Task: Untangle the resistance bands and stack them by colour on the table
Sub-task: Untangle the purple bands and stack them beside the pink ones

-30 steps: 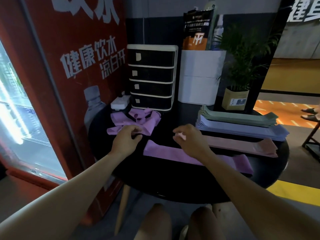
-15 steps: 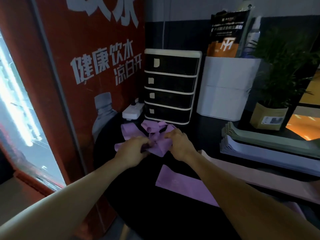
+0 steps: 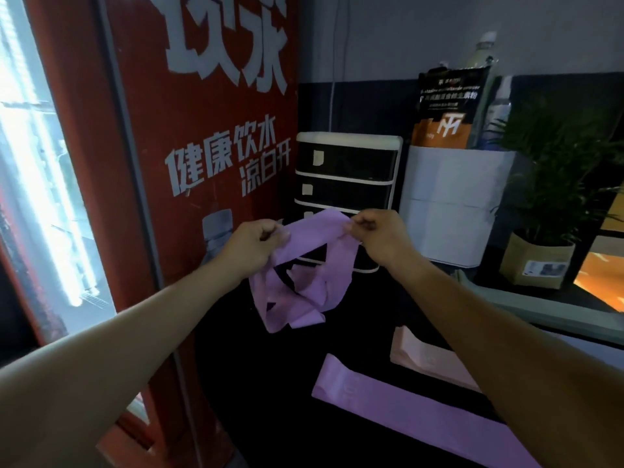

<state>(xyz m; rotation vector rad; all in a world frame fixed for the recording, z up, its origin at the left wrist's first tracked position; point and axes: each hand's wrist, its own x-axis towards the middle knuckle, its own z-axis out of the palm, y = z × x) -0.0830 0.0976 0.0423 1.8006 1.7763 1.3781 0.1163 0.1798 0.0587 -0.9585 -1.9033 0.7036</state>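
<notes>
From the head view, the left hand (image 3: 251,243) and right hand (image 3: 376,238) each pinched the tangled purple bands (image 3: 297,282), their grip lifting them above the dark counter (image 3: 270,400). Nearer right lay a flat purple band (image 3: 405,410) beside a pink band (image 3: 425,359).

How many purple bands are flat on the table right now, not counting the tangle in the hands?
1. A single flat purple band lies on the black table near the front, beside the pink stack. The right forearm covers part of it, so more could be hidden there.
</notes>
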